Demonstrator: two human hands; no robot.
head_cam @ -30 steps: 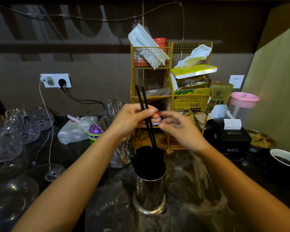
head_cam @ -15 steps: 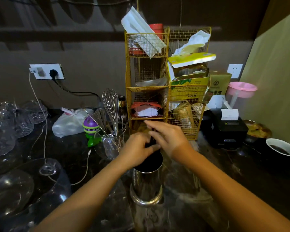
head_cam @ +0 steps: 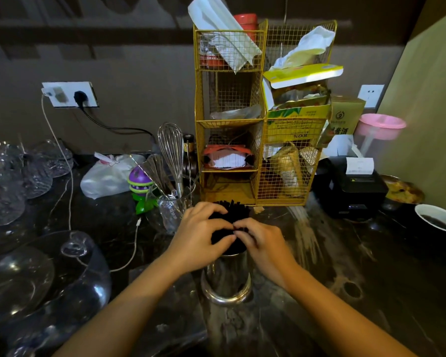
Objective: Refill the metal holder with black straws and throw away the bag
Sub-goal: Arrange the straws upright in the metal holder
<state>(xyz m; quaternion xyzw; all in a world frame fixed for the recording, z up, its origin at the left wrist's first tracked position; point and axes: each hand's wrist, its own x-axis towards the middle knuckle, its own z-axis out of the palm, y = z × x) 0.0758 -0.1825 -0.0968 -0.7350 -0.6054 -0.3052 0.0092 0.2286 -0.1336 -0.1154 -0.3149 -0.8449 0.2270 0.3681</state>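
A shiny metal holder (head_cam: 227, 276) stands upright on the dark counter in the middle of the head view. It is packed with black straws (head_cam: 231, 215) whose tops stick out above its rim. My left hand (head_cam: 200, 237) cups the straw bundle from the left, fingers curled over the tops. My right hand (head_cam: 262, 243) presses on the bundle from the right, fingertips touching the left hand's. A clear, crumpled plastic bag (head_cam: 304, 228) lies flat on the counter just right of the holder.
A yellow wire rack (head_cam: 259, 124) full of boxes stands right behind the holder. A glass with a whisk (head_cam: 171, 155) and utensils sits to the left. Glassware (head_cam: 23, 274) crowds the left side. A black receipt printer (head_cam: 350, 188) and a white cup (head_cam: 439, 219) are at the right.
Two straws held above the holder a second ago have gone down into it. Both hands have dropped onto the top of the bundle and now close around it.
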